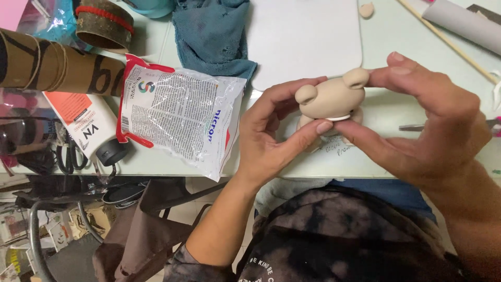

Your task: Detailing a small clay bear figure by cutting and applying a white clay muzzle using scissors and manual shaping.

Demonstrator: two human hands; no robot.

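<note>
One head-worn view — looking steeply down, close over the table [396,109] edge

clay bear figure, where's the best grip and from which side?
Grip the clay bear figure by the broad rounded head, pinching front and back from the sides, as the left hand and right hand do now. Probably avoid the small protruding ears: they look easy to deform.

At frame centre, the clay figure [332,99] looks matt, smooth and beige. Left of it lies a glossy, crinkled plastic bag [177,117]. The blue cloth [211,34] at top centre is rough and frayed. Beside it sits a smooth matt white board [308,36]. Top right: a thin wooden stick [443,39]. The worktop [386,112] is pale and slightly shiny.
</note>
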